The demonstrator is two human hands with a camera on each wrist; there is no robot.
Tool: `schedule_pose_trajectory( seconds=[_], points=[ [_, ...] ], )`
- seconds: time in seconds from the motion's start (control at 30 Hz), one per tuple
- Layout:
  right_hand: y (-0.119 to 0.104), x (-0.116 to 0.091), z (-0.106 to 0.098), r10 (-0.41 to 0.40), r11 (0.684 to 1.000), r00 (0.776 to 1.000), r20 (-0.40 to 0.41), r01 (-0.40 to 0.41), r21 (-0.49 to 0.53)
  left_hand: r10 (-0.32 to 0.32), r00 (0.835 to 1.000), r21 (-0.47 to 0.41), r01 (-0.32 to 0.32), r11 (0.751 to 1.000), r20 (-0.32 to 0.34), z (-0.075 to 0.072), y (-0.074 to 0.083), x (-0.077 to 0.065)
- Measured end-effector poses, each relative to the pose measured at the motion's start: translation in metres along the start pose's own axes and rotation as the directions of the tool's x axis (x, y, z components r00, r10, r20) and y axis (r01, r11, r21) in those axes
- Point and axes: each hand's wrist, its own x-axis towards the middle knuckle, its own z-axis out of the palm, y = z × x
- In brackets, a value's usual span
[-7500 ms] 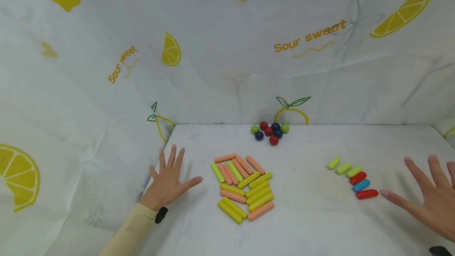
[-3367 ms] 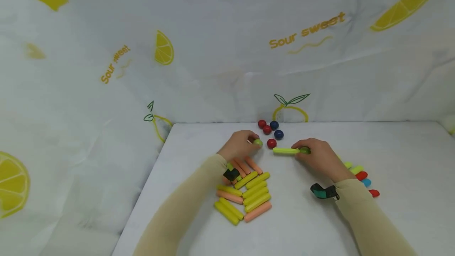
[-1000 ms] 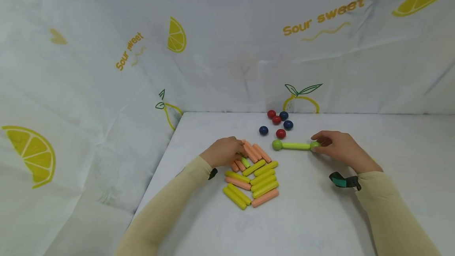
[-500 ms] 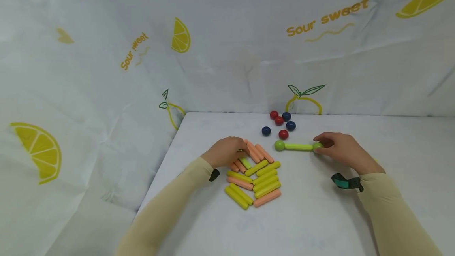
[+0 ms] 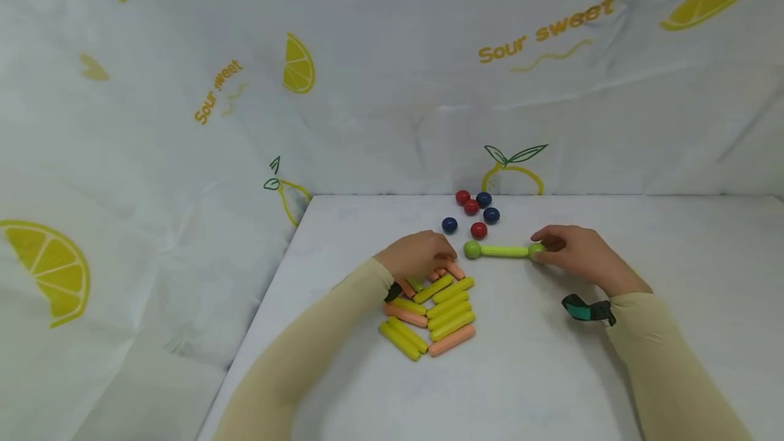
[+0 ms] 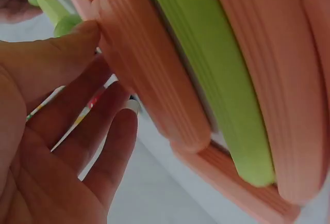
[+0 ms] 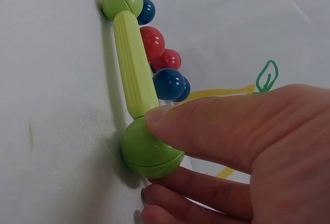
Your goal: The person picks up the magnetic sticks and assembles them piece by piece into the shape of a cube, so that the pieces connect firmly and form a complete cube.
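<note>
My right hand pinches the right green ball between thumb and fingers. This ball sits at one end of a lime-green magnetic stick, with another green ball at its other end. The assembly lies level on the table. Over the upper part of the stick group is my left hand, its fingers apart and relaxed. In the left wrist view, its thumb tip meets the side of an orange stick, which lies beside a lime-green stick. Some fingertips are hidden behind the sticks.
Several yellow sticks and orange sticks lie below my left hand. Red balls and blue balls stand near the table's back edge. The right forearm hides the place of the sticks at the right.
Two green balls and a lime-green stick, earlier apart, are now joined in a row. Lately my left hand has shifted right over the orange sticks. My right hand keeps its hold.
</note>
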Motion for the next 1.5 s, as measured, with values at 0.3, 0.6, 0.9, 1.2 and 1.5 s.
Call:
schedule_pose_trajectory(
  seconds=[0.3,0.6,0.9,1.2,1.5],
  points=[
    [0.006,-0.005,-0.008,0.014,1.000,1.000,-0.004,-0.014,-0.016,-0.067,0.997,-0.045,0.066,0.997,-0.021,-0.014,-0.018,-0.028],
    [0.015,-0.006,-0.008,0.040,0.999,0.999,0.002,-0.040,0.002,-0.060,0.998,-0.089,0.062,0.994,0.019,-0.010,-0.020,-0.033],
    [0.017,-0.006,-0.007,0.034,0.999,0.999,-0.004,-0.034,0.013,0.034,0.998,0.047,-0.032,0.998,-0.046,-0.009,-0.001,-0.005],
    [0.013,-0.004,-0.004,-0.003,1.000,1.000,-0.002,0.003,0.030,0.043,0.997,0.099,-0.050,0.994,0.065,-0.009,0.018,0.013],
    [0.013,0.002,-0.007,-0.021,0.999,1.000,0.000,0.021,0.031,-0.120,0.992,-0.157,0.124,0.980,0.035,-0.009,0.028,0.006]
  ],
)
